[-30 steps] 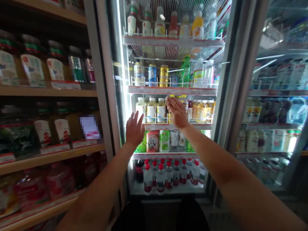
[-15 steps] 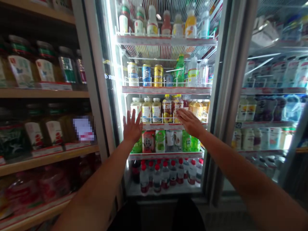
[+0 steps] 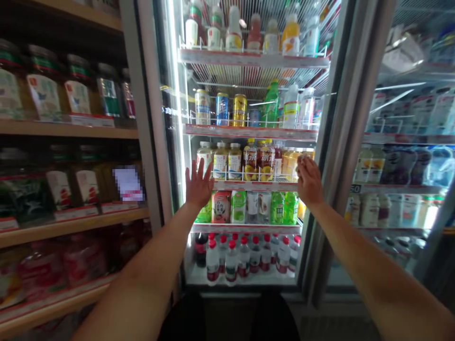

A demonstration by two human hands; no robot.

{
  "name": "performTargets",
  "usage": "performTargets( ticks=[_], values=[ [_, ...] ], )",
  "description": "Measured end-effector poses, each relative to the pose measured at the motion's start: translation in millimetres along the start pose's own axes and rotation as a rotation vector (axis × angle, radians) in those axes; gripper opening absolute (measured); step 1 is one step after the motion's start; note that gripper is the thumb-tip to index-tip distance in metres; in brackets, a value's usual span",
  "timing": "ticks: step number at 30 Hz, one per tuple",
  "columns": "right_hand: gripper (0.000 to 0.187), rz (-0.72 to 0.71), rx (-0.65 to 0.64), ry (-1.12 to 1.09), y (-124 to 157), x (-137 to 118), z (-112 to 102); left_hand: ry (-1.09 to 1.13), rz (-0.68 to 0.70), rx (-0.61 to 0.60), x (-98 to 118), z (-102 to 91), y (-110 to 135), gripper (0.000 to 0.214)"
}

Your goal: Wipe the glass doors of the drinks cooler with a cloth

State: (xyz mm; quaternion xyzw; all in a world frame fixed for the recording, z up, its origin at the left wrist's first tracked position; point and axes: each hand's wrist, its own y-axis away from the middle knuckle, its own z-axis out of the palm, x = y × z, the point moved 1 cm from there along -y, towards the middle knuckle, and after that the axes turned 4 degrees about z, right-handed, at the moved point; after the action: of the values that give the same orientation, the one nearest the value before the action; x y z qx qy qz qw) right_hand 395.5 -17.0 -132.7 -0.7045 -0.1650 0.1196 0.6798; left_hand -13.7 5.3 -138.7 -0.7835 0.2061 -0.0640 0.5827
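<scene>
My left hand [image 3: 199, 183] is raised with its fingers spread, palm toward the left end of the cooler's third shelf [image 3: 249, 185], just below the pale-yellow bottles [image 3: 220, 161]. At the right end of that same shelf my right hand [image 3: 309, 180] has its fingers curled in among the orange-yellow bottles [image 3: 289, 161]. What the fingers hold is hidden behind the hand. Two red-labelled bottles [image 3: 259, 160] stand in the middle of the shelf between my hands.
The cooler stands with its glass door [image 3: 401, 142] swung out to the right. Cans [image 3: 222, 109] fill the shelf above, green bottles [image 3: 282, 207] the one below, red-capped water bottles [image 3: 245, 255] the bottom. Wooden shelves [image 3: 67, 130] of jars stand at the left.
My right hand has slid right along the third shelf, from the middle bottles to the right end, uncovering the red-labelled bottles. My left hand has stayed spread near the shelf's left end.
</scene>
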Motion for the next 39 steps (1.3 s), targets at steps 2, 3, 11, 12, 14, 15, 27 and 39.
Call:
performTargets(
  ticks=[2, 3, 11, 12, 14, 15, 27, 39],
  values=[
    [0.051, 0.128, 0.118, 0.002, -12.0, -0.9, 5.3, -0.016, 0.01, 0.011, 0.2, 0.6, 0.3, 0.058],
    [0.052, 0.165, 0.143, -0.001, -15.9, -4.3, 8.3, -0.022, 0.011, 0.019, 0.4, 1.0, 0.6, 0.058],
    [0.052, 0.062, 0.028, -0.073, -66.6, -34.5, 26.3, -0.062, 0.039, 0.082, -0.6, -6.3, 1.3, 0.054],
    [0.053, 0.084, 0.05, -0.074, -78.7, -35.3, 29.0, -0.064, 0.048, 0.088, -2.6, -8.4, 0.4, 0.053],
    [0.054, 0.13, 0.103, -0.07, -97.5, -41.0, 35.2, -0.065, 0.068, 0.095, -7.7, -12.3, -2.2, 0.052],
    [0.055, 0.134, 0.116, -0.068, -102.2, -47.1, 38.6, -0.066, 0.074, 0.098, -10.7, -13.8, -3.6, 0.053],
    [0.056, -0.137, -0.169, -0.137, -122.0, -158.2, 77.5, -0.025, 0.075, 0.061, -29.9, -9.7, -4.8, 0.057],
    [0.061, -0.221, -0.35, -0.168, -145.8, -237.3, 110.0, -0.013, 0.069, 0.055, -27.6, -13.1, -4.5, 0.056]
  ],
)
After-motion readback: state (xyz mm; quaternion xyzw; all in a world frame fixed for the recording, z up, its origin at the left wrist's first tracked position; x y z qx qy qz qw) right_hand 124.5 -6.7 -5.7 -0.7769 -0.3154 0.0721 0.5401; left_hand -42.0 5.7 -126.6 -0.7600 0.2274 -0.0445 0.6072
